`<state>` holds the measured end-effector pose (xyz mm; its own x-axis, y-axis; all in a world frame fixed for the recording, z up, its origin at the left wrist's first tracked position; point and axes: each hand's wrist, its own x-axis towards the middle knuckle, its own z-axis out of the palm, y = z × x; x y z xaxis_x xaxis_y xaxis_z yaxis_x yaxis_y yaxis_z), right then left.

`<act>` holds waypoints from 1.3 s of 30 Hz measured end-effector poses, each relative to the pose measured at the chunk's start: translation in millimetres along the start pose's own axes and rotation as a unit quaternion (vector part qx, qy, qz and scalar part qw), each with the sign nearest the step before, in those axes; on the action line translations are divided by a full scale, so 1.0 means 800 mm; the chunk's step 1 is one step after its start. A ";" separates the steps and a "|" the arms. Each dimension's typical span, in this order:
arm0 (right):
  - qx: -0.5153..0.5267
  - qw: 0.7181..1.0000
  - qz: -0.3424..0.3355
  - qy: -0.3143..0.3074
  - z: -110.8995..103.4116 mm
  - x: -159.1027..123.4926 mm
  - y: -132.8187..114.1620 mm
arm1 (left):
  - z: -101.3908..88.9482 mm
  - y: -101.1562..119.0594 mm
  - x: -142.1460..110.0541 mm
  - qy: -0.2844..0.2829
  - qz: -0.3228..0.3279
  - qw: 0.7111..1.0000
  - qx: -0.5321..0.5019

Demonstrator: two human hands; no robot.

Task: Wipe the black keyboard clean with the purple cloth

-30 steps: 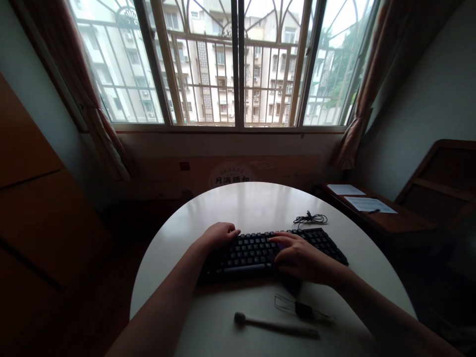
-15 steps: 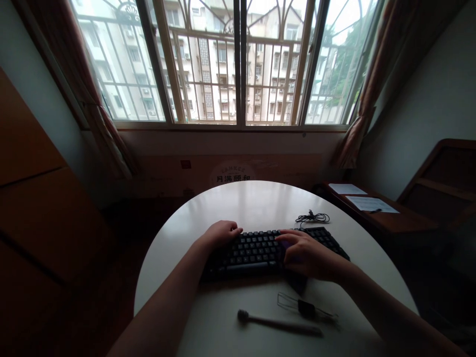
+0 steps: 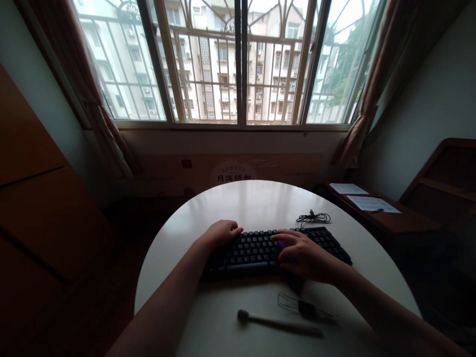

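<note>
A black keyboard (image 3: pixel 253 250) lies on the round white table (image 3: pixel 163 292). My left hand (image 3: pixel 222 233) is closed over its far left edge, the thumb along the top row. Over the right half of the keys, my right hand (image 3: pixel 303 253) presses down a dark purple cloth (image 3: pixel 284 244). Most of the cloth is hidden under the palm, and its dark lower end hangs past the near edge. On the tabletop close to me lie a brush (image 3: pixel 278 325) with a small bristled head and a wire keycap puller (image 3: pixel 307 308) with a black grip.
A coiled black cable (image 3: pixel 314 217) sits behind the keyboard's right end. Right of the table stands a low brown side table (image 3: pixel 412 218) with paper sheets (image 3: pixel 374 204) and a pen. A wooden chair (image 3: pixel 442 173) is beyond it. An orange-brown cabinet (image 3: pixel 33 208) stands left.
My right hand has slid a little to the left across the keys with the purple cloth, and less of the cloth's lower end shows. The left hand stays put.
</note>
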<state>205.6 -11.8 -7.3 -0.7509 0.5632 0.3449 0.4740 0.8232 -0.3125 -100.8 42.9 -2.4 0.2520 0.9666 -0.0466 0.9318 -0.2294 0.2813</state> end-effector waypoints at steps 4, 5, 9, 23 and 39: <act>-0.019 1.000 -0.003 -0.003 -0.003 0.000 -0.005 | 0.000 -0.001 0.001 -0.002 -0.004 1.000 0.001; -0.022 1.000 -0.002 -0.006 -0.003 0.000 -0.006 | 0.000 -0.001 0.001 -0.002 -0.004 1.000 0.001; -0.021 1.000 0.003 -0.007 -0.004 0.001 -0.007 | 0.000 0.000 0.000 0.001 0.001 1.000 0.003; 0.063 0.998 -0.006 -0.001 -0.004 0.001 -0.002 | -0.001 0.000 -0.001 -0.002 0.001 1.000 -0.001; 0.061 0.998 -0.006 -0.004 -0.005 0.002 -0.003 | -0.001 0.000 -0.001 -0.003 0.000 1.000 0.001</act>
<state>205.2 -12.9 -2.7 -0.7602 0.5522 0.3424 0.4054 0.8149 -0.4142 -101.3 41.9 -1.8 0.2530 0.9660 -0.0535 0.9323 -0.2287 0.2800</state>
